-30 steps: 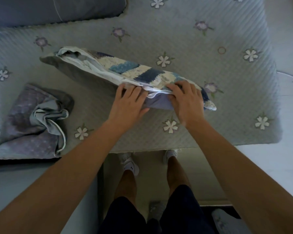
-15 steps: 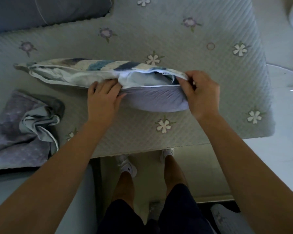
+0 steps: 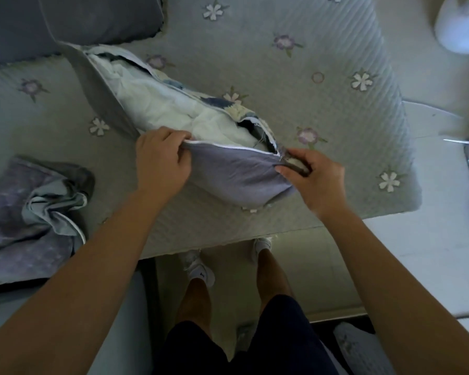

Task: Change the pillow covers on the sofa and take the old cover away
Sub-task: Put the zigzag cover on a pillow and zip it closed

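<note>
Lavender pillow cover (image 3: pixel 236 174), lying on the sofa quilt (image 3: pixel 336 63), now gapes wider than a moment ago (white insert (image 3: pixel 173 109) bared). Our left hand (image 3: pixel 160 163) grips its piped edge and our right hand (image 3: pixel 312 177) pinches the corner, so we judge the insert free to shift.

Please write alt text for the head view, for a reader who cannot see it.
Seen from above, a person's left hand and right hand grip the open edge of a lilac cover, with the white pillow showing inside. It lies on a quilted, flowered sofa; a crumpled cover lies to the left.
</note>
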